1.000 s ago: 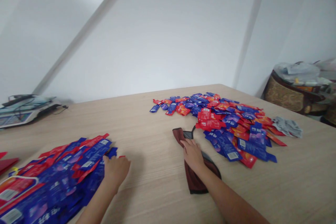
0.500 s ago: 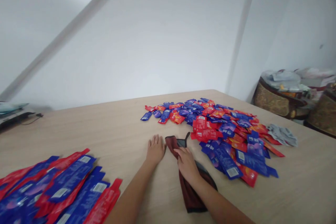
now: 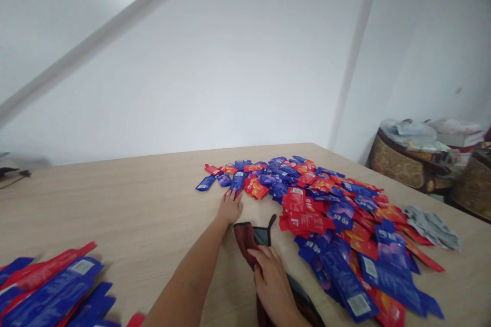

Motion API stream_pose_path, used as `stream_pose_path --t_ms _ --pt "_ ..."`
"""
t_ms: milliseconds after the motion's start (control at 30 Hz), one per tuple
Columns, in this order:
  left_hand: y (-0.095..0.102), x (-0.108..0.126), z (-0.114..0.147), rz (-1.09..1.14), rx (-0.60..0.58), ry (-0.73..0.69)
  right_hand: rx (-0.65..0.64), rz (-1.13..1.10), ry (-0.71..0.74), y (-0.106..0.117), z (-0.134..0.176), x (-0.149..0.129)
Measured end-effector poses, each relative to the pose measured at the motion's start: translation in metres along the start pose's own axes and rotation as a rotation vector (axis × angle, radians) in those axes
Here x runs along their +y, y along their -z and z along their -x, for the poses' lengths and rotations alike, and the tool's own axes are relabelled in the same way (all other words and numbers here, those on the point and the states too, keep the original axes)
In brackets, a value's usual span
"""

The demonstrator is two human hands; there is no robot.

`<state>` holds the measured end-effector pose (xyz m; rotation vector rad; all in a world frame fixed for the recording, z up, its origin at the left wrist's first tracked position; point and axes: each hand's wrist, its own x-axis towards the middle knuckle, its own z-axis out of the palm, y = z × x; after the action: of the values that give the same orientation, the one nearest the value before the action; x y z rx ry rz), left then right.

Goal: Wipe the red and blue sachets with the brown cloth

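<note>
My left hand point(image 3: 230, 208) is stretched forward, fingers extended, and its fingertips touch a red packet point(image 3: 238, 194) at the near left edge of the packet pile. My right hand point(image 3: 270, 276) is closed on a dark red-brown fabric pouch point(image 3: 244, 237) with black edging, a grey panel and a small loop at its top corner. The pouch lies flat on the table, partly hidden under that hand and forearm. To its right spreads a large heap of red and blue packets point(image 3: 307, 179), some of them long and flat.
A second group of blue and red packets point(image 3: 49, 286) lies at the lower left of the wooden table point(image 3: 115, 204). Grey cloth gloves point(image 3: 431, 227) rest at the right edge. Beyond are patterned chairs point(image 3: 399, 161) loaded with bags. A black cable point(image 3: 17, 178) is far left.
My left hand has moved forward from beside the pouch to the red packet at the pile's edge. My right hand stays on the pouch. The view has shifted slightly.
</note>
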<state>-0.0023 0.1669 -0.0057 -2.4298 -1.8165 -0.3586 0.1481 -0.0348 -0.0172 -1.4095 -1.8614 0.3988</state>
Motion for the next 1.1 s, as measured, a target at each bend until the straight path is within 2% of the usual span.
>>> stream_pose_path --t_ms 100,200,333,467,600,700,800,900,1000,1100 --pt "0.001 0.0 0.013 -0.007 -0.008 -0.014 0.004 -0.013 -0.008 0.0 0.0 0.001" --pt "0.007 0.004 0.044 -0.01 0.005 -0.048 0.045 -0.036 -0.033 0.0 -0.001 0.004" --pt "0.012 0.019 0.1 -0.019 0.121 -0.041 0.134 -0.093 -0.07 0.0 -0.004 0.01" --pt "0.016 0.044 0.163 -0.016 0.244 -0.008 0.159 -0.114 -0.058 0.001 -0.005 0.013" --pt "0.027 0.074 0.224 0.03 0.299 0.004 0.201 -0.107 -0.023 0.005 0.0 0.011" --pt "0.038 0.089 0.252 0.104 0.32 0.031 0.208 -0.09 -0.01 0.009 0.005 0.008" --pt "0.048 0.091 0.253 0.195 0.356 0.107 0.191 -0.073 0.0 0.01 0.011 0.004" --pt "0.051 0.085 0.234 0.227 0.418 0.22 0.182 -0.066 0.023 0.01 0.015 0.0" --pt "0.05 0.078 0.218 0.219 0.397 0.256 0.189 -0.074 0.04 0.011 0.019 -0.002" --pt "0.051 0.075 0.214 0.252 0.369 0.262 0.206 -0.101 0.05 0.015 0.024 -0.006"
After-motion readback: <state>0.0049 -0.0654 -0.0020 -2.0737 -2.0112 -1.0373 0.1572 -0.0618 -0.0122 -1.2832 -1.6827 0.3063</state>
